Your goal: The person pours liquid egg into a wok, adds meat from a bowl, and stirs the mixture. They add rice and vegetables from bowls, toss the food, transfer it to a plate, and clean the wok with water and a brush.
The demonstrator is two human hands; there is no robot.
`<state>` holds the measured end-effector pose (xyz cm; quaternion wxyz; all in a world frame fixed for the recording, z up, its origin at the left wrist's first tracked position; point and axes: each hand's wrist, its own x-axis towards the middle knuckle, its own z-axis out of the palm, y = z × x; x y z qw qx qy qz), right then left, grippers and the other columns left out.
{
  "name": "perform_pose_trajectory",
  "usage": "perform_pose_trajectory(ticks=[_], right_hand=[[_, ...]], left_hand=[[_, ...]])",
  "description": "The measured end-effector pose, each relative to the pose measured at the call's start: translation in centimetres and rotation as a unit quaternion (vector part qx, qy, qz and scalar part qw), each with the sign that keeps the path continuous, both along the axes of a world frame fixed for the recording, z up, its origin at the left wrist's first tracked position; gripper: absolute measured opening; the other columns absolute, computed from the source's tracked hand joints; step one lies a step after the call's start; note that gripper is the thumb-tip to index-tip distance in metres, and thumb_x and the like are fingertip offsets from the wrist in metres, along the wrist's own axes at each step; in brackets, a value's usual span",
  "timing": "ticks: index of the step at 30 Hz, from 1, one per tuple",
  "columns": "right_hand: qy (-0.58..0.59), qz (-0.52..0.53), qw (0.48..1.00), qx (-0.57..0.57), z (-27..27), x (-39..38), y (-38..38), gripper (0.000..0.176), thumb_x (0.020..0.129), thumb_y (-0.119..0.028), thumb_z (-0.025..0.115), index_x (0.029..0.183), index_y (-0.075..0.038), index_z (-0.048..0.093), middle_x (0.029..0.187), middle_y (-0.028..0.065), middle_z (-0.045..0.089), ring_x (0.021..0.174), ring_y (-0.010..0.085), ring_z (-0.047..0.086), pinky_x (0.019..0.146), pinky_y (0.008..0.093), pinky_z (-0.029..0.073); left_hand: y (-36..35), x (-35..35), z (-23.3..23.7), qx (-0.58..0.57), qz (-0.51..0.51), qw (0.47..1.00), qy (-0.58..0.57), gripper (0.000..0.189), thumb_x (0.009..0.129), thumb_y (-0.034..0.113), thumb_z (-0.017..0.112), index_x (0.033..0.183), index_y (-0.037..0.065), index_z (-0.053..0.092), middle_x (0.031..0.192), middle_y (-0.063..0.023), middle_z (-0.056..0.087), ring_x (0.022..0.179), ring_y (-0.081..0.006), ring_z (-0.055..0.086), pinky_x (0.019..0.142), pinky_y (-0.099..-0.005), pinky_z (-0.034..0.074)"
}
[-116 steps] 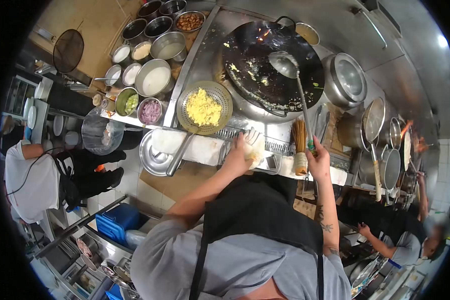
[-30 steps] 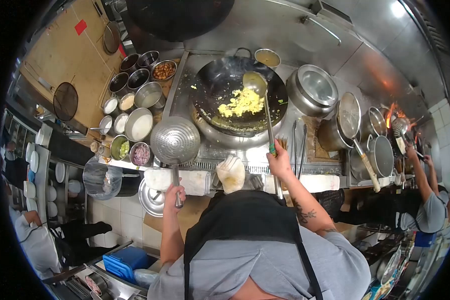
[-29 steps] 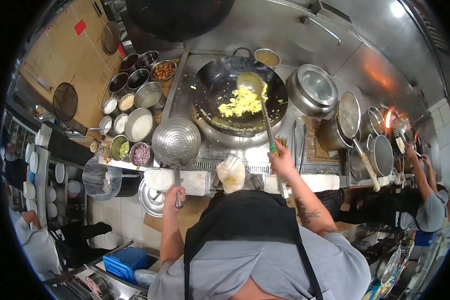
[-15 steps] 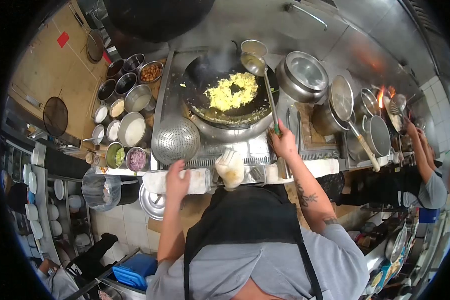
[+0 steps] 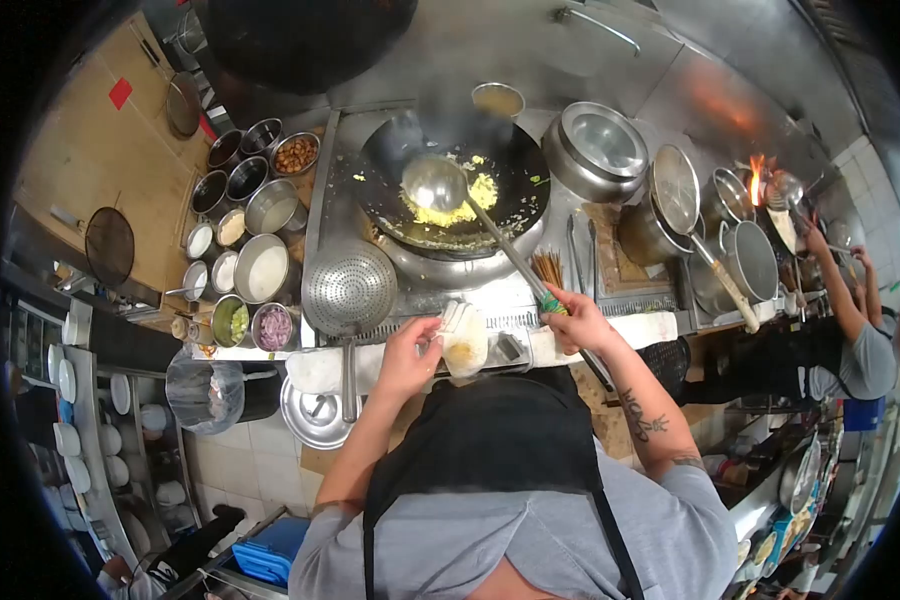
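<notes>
My right hand [image 5: 568, 318] is wrapped round the green-banded handle of a long ladle [image 5: 436, 184]. The ladle's bowl sits over yellow scrambled egg [image 5: 483, 190] in a large black wok [image 5: 380, 165]. My left hand [image 5: 415, 352] is at the left edge of a folded, stained white cloth [image 5: 463, 345] at the stove's front, fingers curled against it. Left of the cloth, a perforated strainer [image 5: 350, 290] lies on the stove top with its handle pointing toward me.
Metal pots with white contents, chopped greens and onion [image 5: 273, 326] stand on the left. A lidded pot [image 5: 602, 140], a mesh skimmer [image 5: 676, 190] and more pots are on the right. Beyond them a co-worker's arms [image 5: 838, 275] are near a flame [image 5: 757, 178].
The ladle has come down from the wok's right rim onto the egg, now less spread out. My left hand has moved right, from the strainer's handle to the cloth.
</notes>
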<state>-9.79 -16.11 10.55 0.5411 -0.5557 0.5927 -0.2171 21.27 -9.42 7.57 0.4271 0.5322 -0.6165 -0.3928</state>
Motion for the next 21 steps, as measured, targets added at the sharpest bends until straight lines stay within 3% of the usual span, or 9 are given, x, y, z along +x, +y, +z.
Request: perform_pose_trajectory(ticks=[1,3,8,9,11,13,15,18,21], right_hand=[[-0.007,-0.004,1.0,0.021,-0.6,-0.3,-0.4,0.06,0.081,-0.003,0.061,0.138,0.001,0.044,0.086,0.0152,0.067,0.068,0.0182,0.062,0.068,0.0287,0.051],[0.08,0.032,0.979,-0.184,-2.4,0.3,-2.3,0.059,0.081,-0.002,0.058,0.137,0.005,0.044,0.084,0.0152,0.067,0.067,0.0191,0.062,0.067,0.0281,0.05],[0.147,-0.045,0.937,-0.313,-7.2,1.5,-5.7,0.057,0.081,-0.003,0.054,0.136,0.008,0.043,0.092,0.0257,0.066,0.083,0.0256,0.067,0.078,0.0327,0.05],[0.138,-0.007,0.956,-0.26,-5.9,0.6,-5.2,0.057,0.081,-0.003,0.055,0.136,0.005,0.044,0.095,0.0261,0.066,0.086,0.0263,0.067,0.079,0.0328,0.05],[0.116,0.059,0.98,-0.147,-2.9,-3.4,-4.2,0.057,0.081,-0.003,0.056,0.138,0.0,0.046,0.099,0.0267,0.066,0.093,0.0276,0.067,0.081,0.033,0.05],[0.294,0.195,0.924,-0.147,4.9,-8.2,-2.0,0.061,0.08,-0.005,0.063,0.139,-0.012,0.049,0.111,0.0236,0.066,0.099,0.0264,0.067,0.084,0.0344,0.05],[0.261,0.261,0.903,-0.219,9.6,-13.8,-0.8,0.063,0.079,-0.006,0.069,0.137,-0.02,0.052,0.113,0.0174,0.067,0.098,0.0245,0.068,0.084,0.0361,0.051],[0.241,0.239,0.94,-0.041,14.6,-15.3,-1.8,0.059,0.079,-0.006,0.073,0.134,-0.019,0.056,0.102,0.0125,0.071,0.092,0.0154,0.065,0.084,0.0321,0.05],[0.249,0.207,0.936,-0.137,11.2,-12.0,-4.2,0.059,0.082,-0.005,0.068,0.137,-0.018,0.052,0.094,0.014,0.071,0.085,0.0167,0.066,0.081,0.0336,0.051]], left_hand=[[-0.2,-0.5,0.0,-0.004,0.002,1.0,-0.003,0.026,0.085,0.007,0.063,0.11,-0.002,0.062,0.099,-0.0124,0.065,0.091,-0.0214,0.065,0.08,-0.0321,0.051],[-2.1,-1.8,0.6,-0.05,-0.002,0.997,-0.063,0.025,0.085,0.01,0.063,0.107,-0.001,0.063,0.098,-0.0138,0.064,0.091,-0.0263,0.065,0.079,-0.0351,0.051],[-10.9,-6.5,-0.9,-0.257,0.087,0.939,-0.21,0.025,0.089,0.022,0.057,0.099,-0.001,0.063,0.097,-0.0194,0.064,0.088,-0.0362,0.062,0.08,-0.0437,0.05],[-11.8,-7.1,-1.2,-0.305,0.109,0.909,-0.262,0.027,0.09,0.024,0.056,0.096,-0.001,0.064,0.093,-0.0205,0.064,0.084,-0.0368,0.064,0.078,-0.0443,0.051],[-11.9,-7.7,-1.8,-0.185,0.018,0.926,-0.328,0.032,0.092,0.028,0.052,0.086,0.0,0.065,0.082,-0.0208,0.065,0.076,-0.0382,0.063,0.074,-0.0468,0.051],[-10.8,-8.6,0.0,-0.178,-0.019,0.938,-0.298,0.041,0.094,0.03,0.049,0.069,0.002,0.063,0.062,-0.0191,0.061,0.059,-0.0397,0.061,0.067,-0.05,0.051],[-6.9,-8.9,4.4,-0.165,-0.061,0.932,-0.316,0.041,0.093,0.03,0.05,0.064,0.004,0.062,0.056,-0.017,0.059,0.048,-0.0347,0.059,0.054,-0.0458,0.05],[-7.2,-9.9,6.4,-0.185,-0.059,0.937,-0.29,0.04,0.091,0.03,0.051,0.062,0.005,0.062,0.055,-0.0183,0.059,0.051,-0.0355,0.06,0.05,-0.0456,0.049],[-11.2,-10.4,6.0,-0.159,-0.044,0.933,-0.32,0.04,0.092,0.029,0.046,0.066,0.004,0.063,0.059,-0.0192,0.06,0.054,-0.0366,0.061,0.054,-0.0469,0.05]])
